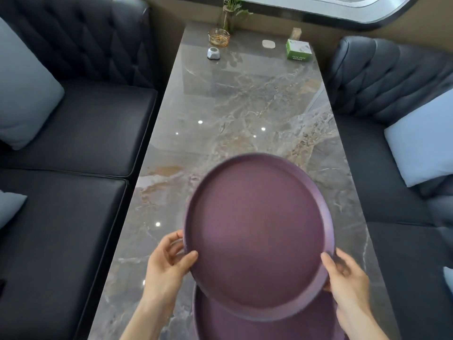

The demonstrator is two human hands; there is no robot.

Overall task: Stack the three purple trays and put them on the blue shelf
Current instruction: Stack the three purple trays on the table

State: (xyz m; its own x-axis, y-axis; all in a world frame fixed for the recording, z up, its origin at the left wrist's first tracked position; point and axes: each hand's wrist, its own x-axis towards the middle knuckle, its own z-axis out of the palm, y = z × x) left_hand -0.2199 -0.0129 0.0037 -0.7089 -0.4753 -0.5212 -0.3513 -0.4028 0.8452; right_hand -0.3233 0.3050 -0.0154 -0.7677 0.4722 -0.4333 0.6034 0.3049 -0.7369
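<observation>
Nearest my lens, at the bottom edge, lies a lower purple tray [264,326], flat on the marble table [245,106] and largely covered by an upper purple tray [259,239]. I count two round purple trays for certain; a further rim seems to peek out along the upper tray's far right edge, but motion blur prevents me from confirming a third.

Both hands are clamped on the upper tray. I see the left hand [169,263] at its left rim, thumb over the top edge and fingers curled beneath. My view shows the right hand [348,278] on the near right rim, thumb lying on the inner surface. That tray is raised and tilted, its near edge overlapping the lower tray.

Items at the table's far end, counted:
- one amber glass dish [219,38] with a metal frame;
- one glass vase with a green plant [231,11] behind it;
- one small grey gadget [213,54];
- one white oval object [268,43];
- one green box [298,49].

Seating: two dark tufted sofas, the left sofa [81,133] and the right sofa [382,77], flank the table. I count four pale blue cushions in part view.
</observation>
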